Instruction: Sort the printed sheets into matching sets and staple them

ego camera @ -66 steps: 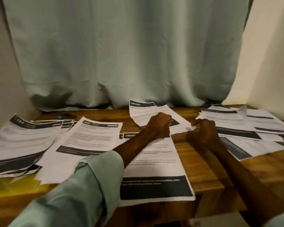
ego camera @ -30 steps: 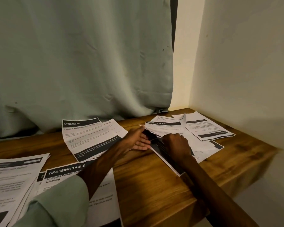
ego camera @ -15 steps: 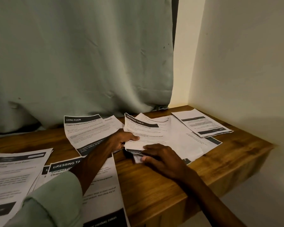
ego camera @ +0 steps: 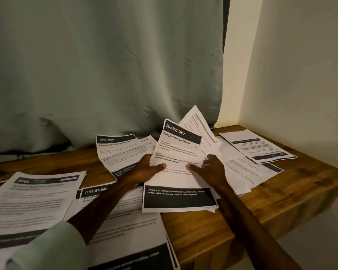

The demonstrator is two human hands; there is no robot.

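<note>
Wood, warm brown and bare along its near right edge, makes the worktop (ego camera: 242, 221); printed sheets lie over most of the rest. Both hands are on one small bundle (ego camera: 178, 178), tipped up towards the person, with its lower edge down near the wood. Whether that edge touches the wood, I cannot tell. The left hand (ego camera: 144, 172) grips the bundle's left side, thumb laid across the printed face and fingers behind the paper. The right hand (ego camera: 213, 170) grips the right side, thumb on the face and fingers curled at the margin. The top page is headed DRESSING TABLE, and a second page (ego camera: 198, 123) fans out behind it, leaning to the right.

A sheet headed LIVING ROOM (ego camera: 121, 151) lies flat just left of the left hand. Nearer the person, under the left forearm, lies another DRESSING TABLE sheet (ego camera: 137, 221). More loose sheets (ego camera: 258, 147) sit by the wall at the right.

This looks like the sorting step, with the heading held up to be read and matched. Nothing seems stapled yet, and no stapler is in view.

The likely next move is to carry the bundle across to the flat DRESSING TABLE sheet and lay it on top. That calls for a firm pinch on both pages — they are thin and already splayed, so one could slide free. The edges then need squaring before any staple goes in.
</note>
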